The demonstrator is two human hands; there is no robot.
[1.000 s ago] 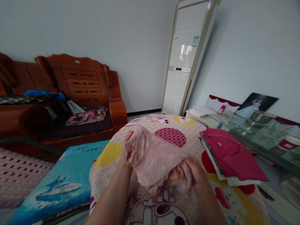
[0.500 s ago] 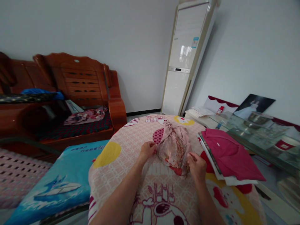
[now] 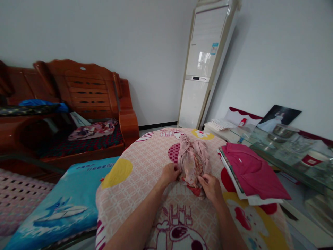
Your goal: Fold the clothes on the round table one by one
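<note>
The pink cloth (image 3: 195, 147) lies all bunched up on top of the round table cover (image 3: 148, 166), with some red showing at its near end. The left hand (image 3: 170, 173) pinches the cloth's left edge with bent fingers. The right hand (image 3: 211, 187) has its thumb and finger closed on the near edge, over on the right side. The cover has a big yellow spot and cartoon animals on it. To the right of the cloth, a bright pink shirt (image 3: 255, 170) sits folded on top of other folded clothes. Past it is a glass shelf (image 3: 270, 152) with a shiny metal bowl (image 3: 283, 130), and a photo (image 3: 279, 118) stands behind. On the left there is a blue cushion (image 3: 70, 184). Farther back is a brown wooden seat (image 3: 88, 90) with a flowery cloth (image 3: 95, 130) on it. A tall white machine (image 3: 195, 93) stands in the corner.
</note>
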